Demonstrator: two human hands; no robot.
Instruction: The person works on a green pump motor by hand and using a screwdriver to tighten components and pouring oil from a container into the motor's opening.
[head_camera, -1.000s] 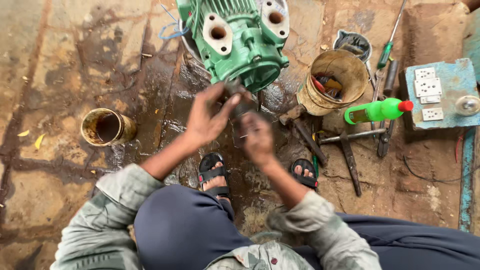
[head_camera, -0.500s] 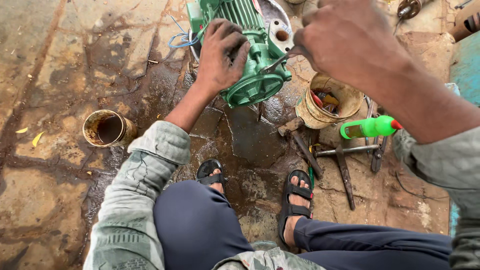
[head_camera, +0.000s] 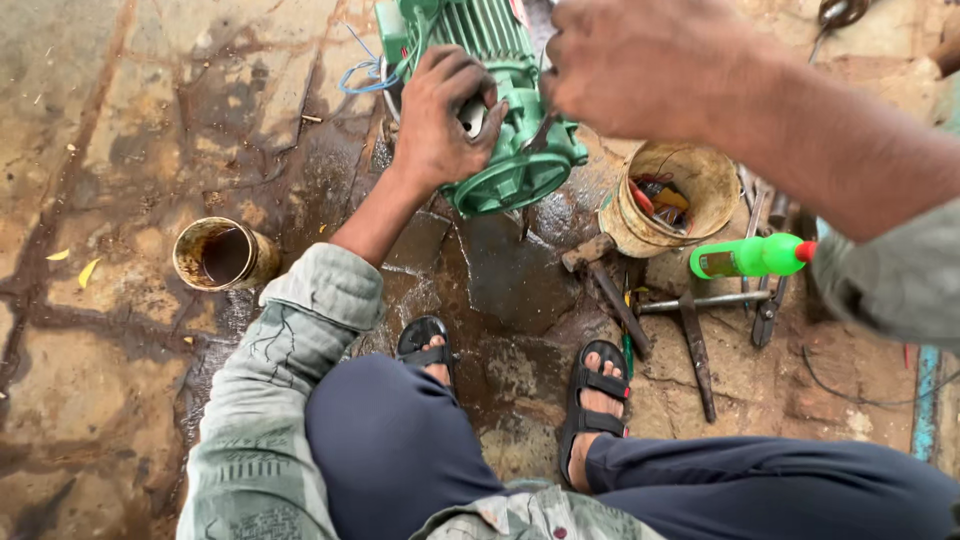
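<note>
A: The left hand (head_camera: 440, 115) is clamping down on the green motor housing (head_camera: 500, 130), fingers curling over the flange by the round opening. That housing is lying on its side on the stone floor (head_camera: 120, 120), toward the far edge, just beyond the sandalled feet.

B: And the right hand (head_camera: 640, 65)?

A: It is hovering close to the lens above the housing, the grip clenching, with a thin dark sliver showing under the knuckles. I cannot tell what it is grasping.

B: What is worrying you?

A: The floor around the housing is looking wet and oily, so I judge the casting could be sliding or rolling under the left palm if the right hand bears down. Fingers sitting at the opening could be getting pinched. The loose blue wires (head_camera: 365, 75) at the back could be snagging too.

B: Anything underfoot?

A: A hammer (head_camera: 600, 275) and long steel tools (head_camera: 695, 335) are lying just beside the right foot, near the pale bucket (head_camera: 690, 170) and the green bottle (head_camera: 750, 257). A rusty can (head_camera: 220, 255) is standing well apart on the left. It is looking like an outdoor yard of cracked, stained slabs.
</note>
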